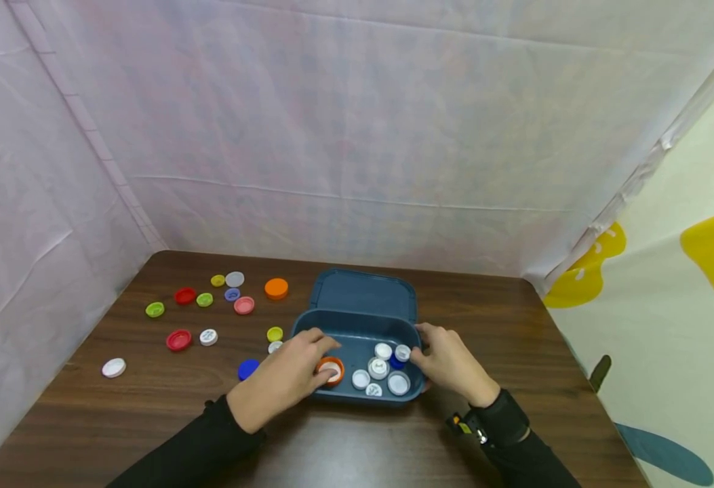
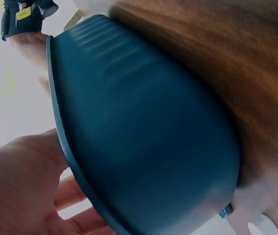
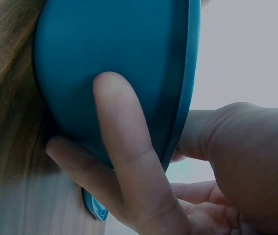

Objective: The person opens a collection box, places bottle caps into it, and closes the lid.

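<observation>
A dark blue-grey plastic box (image 1: 357,400) stands on the table with its lid (image 1: 363,293) folded back behind it. My left hand (image 1: 289,373) reaches over the left rim, thumb and fingers spread around an orange bottle cap (image 1: 321,366) with a white cap (image 1: 332,367) inside it. The thumb overlaps these caps in the head view. At the other end, my right hand (image 1: 454,366) grips the box wall, its thumb over the rim and its fingers (image 3: 122,117) against the outside. Several white caps (image 1: 378,368) and a blue one (image 1: 396,362) lie in the right half.
Left of the box, bottle caps lie scattered: an orange cap (image 1: 276,289), a red cap (image 1: 179,340), a blue cap (image 1: 247,369), a white cap (image 1: 113,368), and several green, yellow, pink and pale ones. White cloth (image 1: 344,135) hangs behind the wooden table (image 1: 485,305).
</observation>
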Tool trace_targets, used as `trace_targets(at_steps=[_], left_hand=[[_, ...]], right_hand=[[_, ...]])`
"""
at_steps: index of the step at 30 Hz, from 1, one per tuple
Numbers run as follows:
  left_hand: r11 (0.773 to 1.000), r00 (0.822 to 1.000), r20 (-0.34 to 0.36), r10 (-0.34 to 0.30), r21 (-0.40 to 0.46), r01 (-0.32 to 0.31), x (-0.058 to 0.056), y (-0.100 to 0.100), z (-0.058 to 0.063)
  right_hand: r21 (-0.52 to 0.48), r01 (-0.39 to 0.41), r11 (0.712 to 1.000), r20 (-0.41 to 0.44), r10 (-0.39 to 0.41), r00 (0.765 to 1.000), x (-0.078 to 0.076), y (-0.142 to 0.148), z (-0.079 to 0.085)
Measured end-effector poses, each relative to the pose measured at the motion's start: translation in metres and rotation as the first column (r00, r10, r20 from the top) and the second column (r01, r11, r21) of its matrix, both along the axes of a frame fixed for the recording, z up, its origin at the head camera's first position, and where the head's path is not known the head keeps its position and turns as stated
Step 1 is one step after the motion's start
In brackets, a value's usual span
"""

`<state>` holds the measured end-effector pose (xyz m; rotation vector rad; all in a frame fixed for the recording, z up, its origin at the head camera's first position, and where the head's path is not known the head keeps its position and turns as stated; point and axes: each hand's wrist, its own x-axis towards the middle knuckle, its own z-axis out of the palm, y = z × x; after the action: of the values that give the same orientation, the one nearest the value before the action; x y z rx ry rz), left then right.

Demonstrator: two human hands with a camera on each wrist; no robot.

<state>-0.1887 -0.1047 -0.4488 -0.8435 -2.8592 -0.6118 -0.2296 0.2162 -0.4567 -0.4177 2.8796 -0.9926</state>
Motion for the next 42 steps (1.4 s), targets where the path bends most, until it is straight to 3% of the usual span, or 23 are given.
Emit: trace_targets(at_steps=[7, 13, 24, 29, 35, 42], left_hand=[[0.998, 0.997, -0.052, 0.050, 0.039, -0.048, -0.004, -0.008, 0.008], [0.991, 0.990, -0.052, 0.128, 0.038, -0.126, -0.011, -0.024, 0.016], [0.970, 0.972, 0.032, 0.234, 0.066, -0.236, -0.031, -0.061, 0.019], [0.979, 0.975, 0.089, 0.201, 0.006, -0.203, -0.041, -0.077, 0.014], [0.984, 0.959, 0.225, 0.173, -0.090, -0.156, -0.047, -0.086, 0.003], [0.989, 0.969, 0.213, 0.127, -0.099, -0.108, -0.052, -0.087, -0.007]], right_hand=[[-0.014, 0.007, 1.000, 0.020, -0.007, 1.000, 0.000, 0.000, -0.002], [-0.026, 0.014, 1.000, 0.038, -0.013, 0.999, 0.000, 0.000, -0.002], [-0.073, 0.030, 0.997, 0.049, -0.026, 0.998, 0.001, 0.000, -0.002], [-0.115, 0.028, 0.993, 0.046, -0.023, 0.999, -0.003, 0.002, -0.003], [-0.180, -0.004, 0.984, 0.110, 0.024, 0.994, -0.002, 0.006, -0.002], [-0.188, -0.002, 0.982, 0.140, 0.029, 0.990, -0.004, 0.007, -0.003]])
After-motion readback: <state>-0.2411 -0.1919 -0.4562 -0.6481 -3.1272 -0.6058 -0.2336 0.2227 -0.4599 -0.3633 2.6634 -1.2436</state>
